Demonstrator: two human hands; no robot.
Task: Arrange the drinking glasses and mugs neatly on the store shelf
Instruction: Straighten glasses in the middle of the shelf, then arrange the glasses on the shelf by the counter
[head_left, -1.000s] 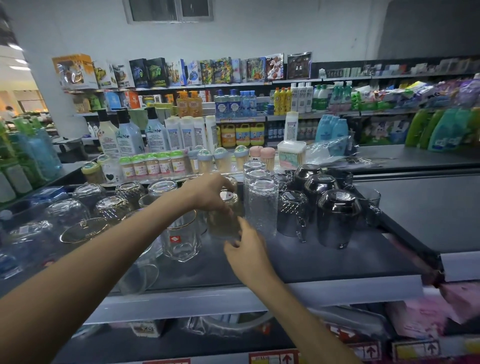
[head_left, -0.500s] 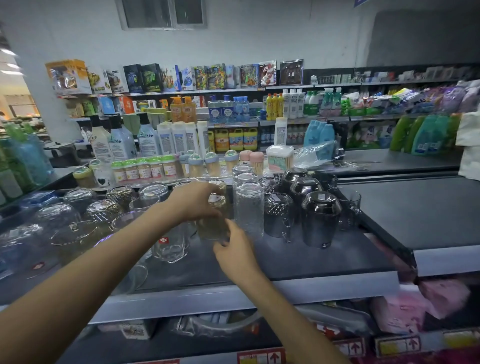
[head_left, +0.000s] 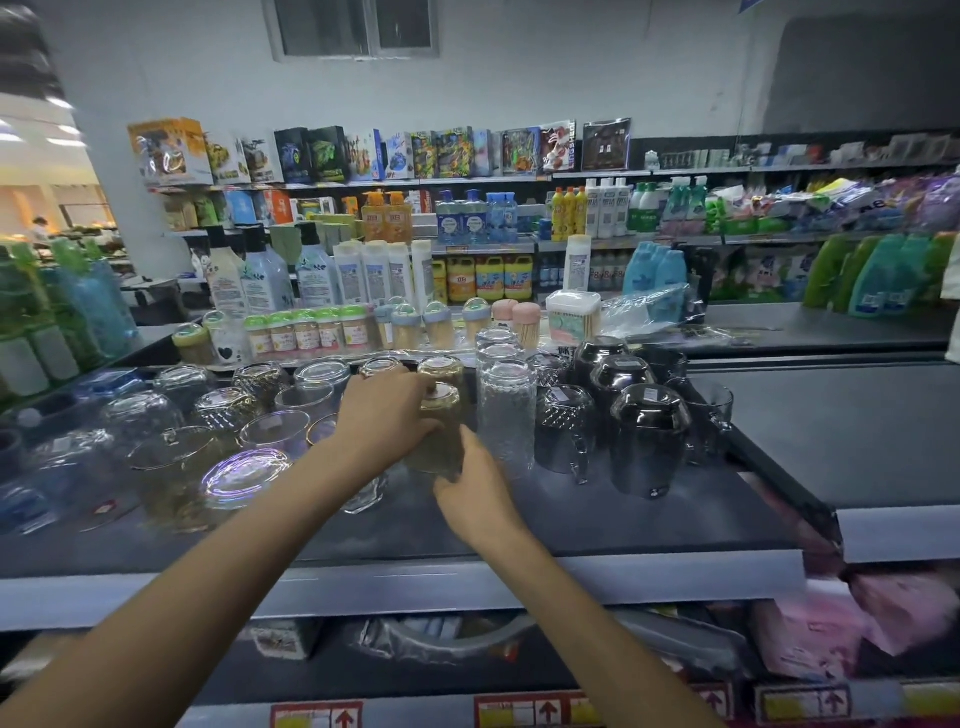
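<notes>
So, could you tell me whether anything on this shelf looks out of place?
Yes: a crumpled clear plastic bag lies behind the dark mugs, and the clear glasses at left stand in a loose cluster rather than rows.

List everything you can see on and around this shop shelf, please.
front amber glass: one, gold-tinted, upside down, shelf centre
rear amber glass: one, gold-tinted, directly behind it
tall textured glasses: about three in file, clear, right of the amber ones
black mugs: at least three, glossy, further right
clear glasses: many, shelf's left part
toothpick jars: a row, green, blue, pink lids, behind the glassware
bottles: many, mixed colours, back shelves
shelf: one, dark top
left grip: bare hand, curled over front amber glass
right grip: bare hand, holding its base
</notes>
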